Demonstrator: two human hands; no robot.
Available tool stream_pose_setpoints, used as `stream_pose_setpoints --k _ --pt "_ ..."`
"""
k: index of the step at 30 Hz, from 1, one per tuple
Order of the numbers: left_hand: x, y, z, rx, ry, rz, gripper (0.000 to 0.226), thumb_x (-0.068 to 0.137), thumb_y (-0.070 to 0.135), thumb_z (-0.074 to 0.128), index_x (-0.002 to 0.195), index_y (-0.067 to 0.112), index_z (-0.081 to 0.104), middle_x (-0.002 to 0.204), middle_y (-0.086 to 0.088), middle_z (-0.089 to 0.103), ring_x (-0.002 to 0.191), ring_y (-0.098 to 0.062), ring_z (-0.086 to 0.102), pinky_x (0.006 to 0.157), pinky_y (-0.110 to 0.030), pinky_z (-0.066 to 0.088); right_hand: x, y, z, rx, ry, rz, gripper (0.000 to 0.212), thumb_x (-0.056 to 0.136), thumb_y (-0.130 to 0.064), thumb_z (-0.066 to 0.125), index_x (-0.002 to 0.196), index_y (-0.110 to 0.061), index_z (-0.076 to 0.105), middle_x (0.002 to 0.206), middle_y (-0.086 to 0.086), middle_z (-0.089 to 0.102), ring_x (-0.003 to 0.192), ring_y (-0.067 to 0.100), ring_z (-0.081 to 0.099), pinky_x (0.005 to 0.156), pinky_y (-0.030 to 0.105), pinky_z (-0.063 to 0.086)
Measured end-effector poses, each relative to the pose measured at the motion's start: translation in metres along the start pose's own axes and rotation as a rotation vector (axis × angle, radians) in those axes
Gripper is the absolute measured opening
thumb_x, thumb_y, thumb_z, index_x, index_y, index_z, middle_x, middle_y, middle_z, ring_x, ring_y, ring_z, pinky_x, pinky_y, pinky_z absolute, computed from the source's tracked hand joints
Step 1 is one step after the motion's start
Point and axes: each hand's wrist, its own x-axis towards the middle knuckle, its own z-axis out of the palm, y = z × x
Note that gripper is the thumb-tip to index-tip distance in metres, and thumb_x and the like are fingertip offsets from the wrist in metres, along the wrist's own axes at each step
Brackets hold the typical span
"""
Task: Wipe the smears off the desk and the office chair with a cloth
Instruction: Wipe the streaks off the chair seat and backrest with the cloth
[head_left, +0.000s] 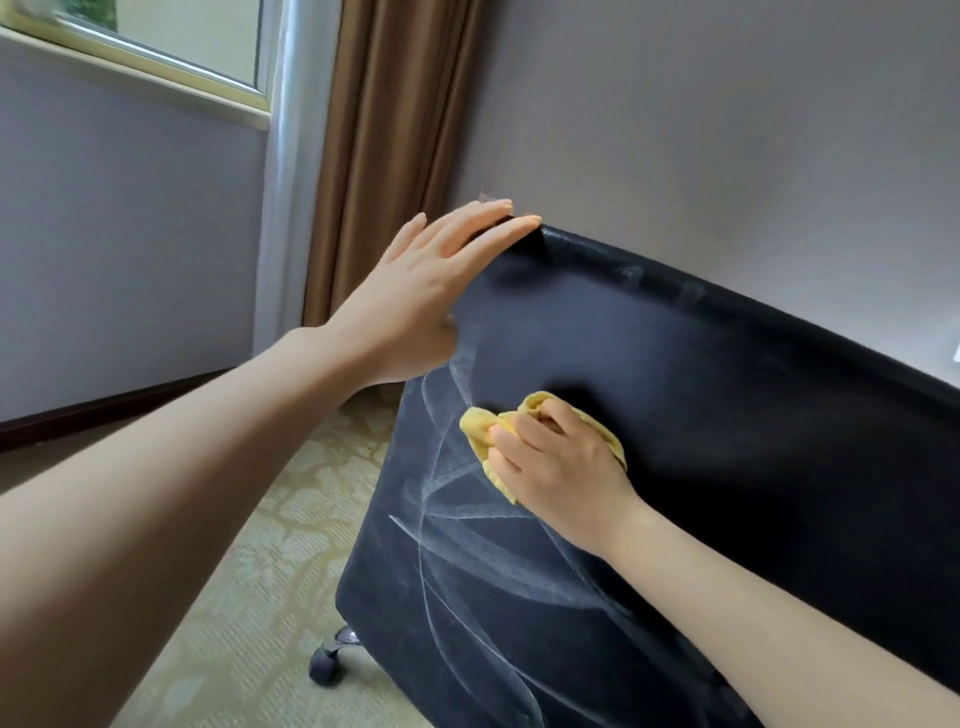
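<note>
The office chair (727, 415) stands with its dark back turned to the person, and this back fills the lower right part of the view. White smears (467, 525) run in long thin lines over the left and lower part of the back. The upper part, near the top edge, looks dark and without lines.

The yellow cloth (480, 423) lies on the chair back, near its left edge and at about the middle of its height, just above the smears. The right hand (561, 467) holds it. Its fingers are curled round the bunched cloth and press it against the fabric, and the cloth shows on both sides of the fingers. The right forearm comes from the lower right corner.

The left hand (415, 301) rests on the top left corner of the chair back. Its fingers are straight and close together and lie flat over the top edge; the thumb is mostly hidden. The left arm is stretched out long from the lower left corner.

Under the chair one caster (327, 662) stands on the patterned carpet (260, 571). Behind are a brown curtain (395, 130) and a window (156, 47).
</note>
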Motion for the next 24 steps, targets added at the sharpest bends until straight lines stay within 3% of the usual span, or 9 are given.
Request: stream_pose_setpoints --k 4,8,11,14,19,24 --pt "0.002 -0.002 0.008 -0.062 -0.001 -0.185 0.108 0.064 -0.016 0.048 0.151 0.034 0.007 0.16 0.007 0.004 0.147 -0.017 -0.001 0.118 -0.043 0.003 -0.047 -0.006 -0.012 0.099 -0.017 -0.066 0.021 0.085 -0.005 0.059 0.069 -0.017 0.066 0.074 -0.003 0.062 0.07 0.016 0.059 0.085 0.032 0.04" --pt "0.003 0.0 0.009 -0.151 0.019 -0.177 0.106 0.056 -0.017 0.048 0.149 0.026 0.02 0.152 0.007 0.021 0.14 -0.017 0.019 0.116 -0.052 0.012 -0.087 0.002 -0.034 0.1 -0.081 -0.077 0.026 0.088 -0.002 0.055 0.075 -0.019 0.07 0.083 -0.005 0.068 0.069 0.014 0.061 0.083 0.03 0.042" --pt "0.002 0.002 0.009 -0.168 0.031 -0.145 0.105 0.053 -0.017 0.05 0.148 0.019 0.023 0.149 0.004 0.025 0.132 -0.015 0.022 0.113 -0.053 0.018 -0.091 0.018 -0.052 0.092 -0.058 -0.014 0.021 0.083 -0.001 0.063 0.079 -0.019 0.072 0.086 -0.005 0.07 0.068 0.015 0.063 0.07 0.03 0.052" --pt "-0.002 0.004 0.008 -0.163 0.026 -0.092 0.106 0.052 -0.017 0.052 0.149 0.015 0.022 0.15 -0.002 0.024 0.139 -0.021 0.021 0.109 -0.051 0.028 -0.08 0.035 -0.07 0.082 0.019 0.062 0.027 0.087 -0.002 0.06 0.071 -0.02 0.073 0.084 -0.005 0.071 0.069 0.015 0.067 0.07 0.032 0.05" --pt "-0.012 0.013 0.007 -0.126 0.042 -0.068 0.109 0.056 -0.017 0.052 0.151 0.02 0.016 0.156 -0.004 0.016 0.144 -0.016 0.008 0.115 -0.043 0.02 -0.047 0.063 -0.081 0.001 0.168 0.17 0.018 0.084 -0.003 0.069 0.077 -0.017 0.077 0.089 -0.004 0.073 0.078 0.015 0.07 0.073 0.034 0.042" --pt "-0.024 0.016 0.003 -0.086 0.022 0.013 0.111 0.058 -0.018 0.049 0.152 0.026 0.01 0.16 0.002 0.007 0.147 -0.017 0.002 0.118 -0.043 0.014 0.006 0.081 -0.078 -0.081 0.351 0.26 0.017 0.088 -0.006 0.066 0.081 -0.018 0.077 0.087 -0.003 0.073 0.084 0.017 0.057 0.078 0.035 0.038"
